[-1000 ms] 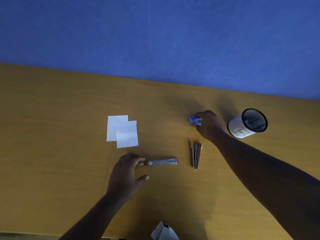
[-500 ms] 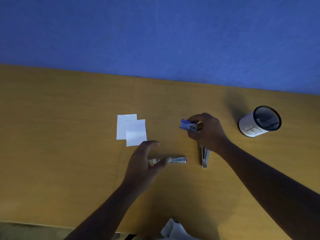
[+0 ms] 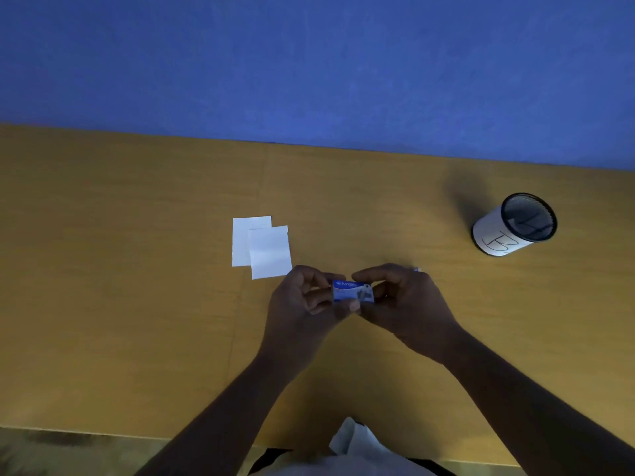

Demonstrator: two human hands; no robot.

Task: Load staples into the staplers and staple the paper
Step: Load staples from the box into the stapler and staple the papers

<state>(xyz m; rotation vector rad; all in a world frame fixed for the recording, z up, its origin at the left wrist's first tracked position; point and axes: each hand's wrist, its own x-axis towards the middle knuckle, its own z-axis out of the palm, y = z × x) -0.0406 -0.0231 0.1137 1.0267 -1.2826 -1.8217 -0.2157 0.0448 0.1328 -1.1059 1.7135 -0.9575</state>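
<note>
A small blue and white staple box [image 3: 352,292] is held above the wooden table [image 3: 137,304], between both hands. My left hand [image 3: 302,304] pinches its left end with thumb below and fingers above. My right hand [image 3: 409,304] grips its right end. Two overlapping white paper slips [image 3: 261,247] lie on the table just up and left of my left hand. Both staplers are hidden under my hands; only a tiny tip [image 3: 416,269] shows behind my right hand.
A black mesh pen cup [image 3: 513,225] wrapped in white paper with a handwritten mark stands at the right. A blue wall [image 3: 309,63] runs along the table's far edge. The near table edge and white clothing [image 3: 354,441] are at the bottom.
My right hand carried the staple box from the table's right-centre toward me. My left hand left the silver stapler and came up to take the box's other end.
</note>
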